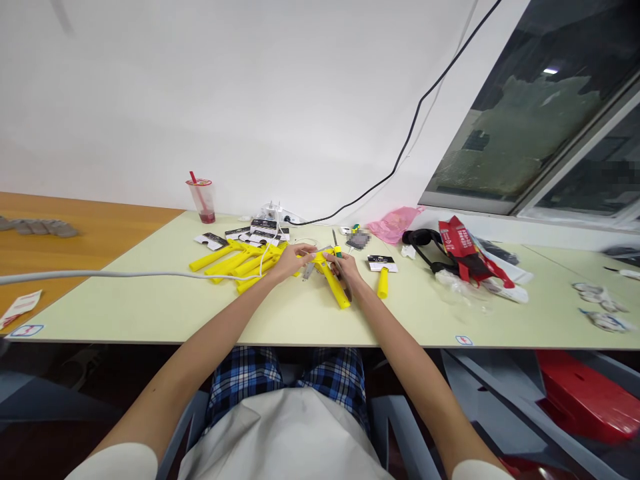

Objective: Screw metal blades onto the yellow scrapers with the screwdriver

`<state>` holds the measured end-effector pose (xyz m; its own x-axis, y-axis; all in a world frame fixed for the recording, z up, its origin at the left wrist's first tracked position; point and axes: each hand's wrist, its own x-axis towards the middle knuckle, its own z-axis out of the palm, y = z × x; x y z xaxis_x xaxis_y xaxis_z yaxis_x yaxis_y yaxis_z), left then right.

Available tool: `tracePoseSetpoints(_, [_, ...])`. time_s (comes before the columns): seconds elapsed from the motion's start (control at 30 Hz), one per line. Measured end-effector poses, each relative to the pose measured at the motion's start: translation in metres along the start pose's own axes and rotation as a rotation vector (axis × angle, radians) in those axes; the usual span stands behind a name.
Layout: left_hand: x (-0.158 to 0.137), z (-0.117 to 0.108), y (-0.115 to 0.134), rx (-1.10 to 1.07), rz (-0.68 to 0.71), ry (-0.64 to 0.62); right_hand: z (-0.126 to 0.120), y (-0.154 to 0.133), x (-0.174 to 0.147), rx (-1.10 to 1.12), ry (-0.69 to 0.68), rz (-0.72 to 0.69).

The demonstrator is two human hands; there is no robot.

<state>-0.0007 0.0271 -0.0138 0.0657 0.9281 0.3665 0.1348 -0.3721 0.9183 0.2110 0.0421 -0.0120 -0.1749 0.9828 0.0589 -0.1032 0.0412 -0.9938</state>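
Left hand (299, 258): its fingers pinch the top of the yellow tool (334, 283) from the left side.
Right hand (346, 268): it grips the same tool from the right; a green and yellow stick (338, 252) pokes up by its fingers, with a thin dark end on top.
Held tool: it is between both hands, over the tabletop (150, 313), and its fat handle slants down toward the near edge.
Yellow pile (233, 261): more tools like it lie close together, just left of the left hand.
Cards (263, 233): they are black and white, behind the pile, closer to the far edge.
Lone yellow handle (383, 283): it lies right of the right hand, with a card at its top.
Cup (203, 200): it has a red straw and stands near the far left corner.
Pink plastic (397, 225): it lies crumpled at the far edge.
Red bag (460, 247): it is to the right of the pink plastic.
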Motion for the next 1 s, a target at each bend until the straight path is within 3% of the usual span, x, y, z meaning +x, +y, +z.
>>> tracePoseSetpoints(0.27, [0.003, -0.004, 0.002, 0.007, -0.019, 0.047, 0.003, -0.002, -0.003, -0.037, -0.092, -0.009])
tracePoseSetpoints(1.0, [-0.003, -0.016, 0.018, 0.226, 0.147, -0.094, 0.006, -0.003, -0.007, -0.053, -0.125, 0.0])
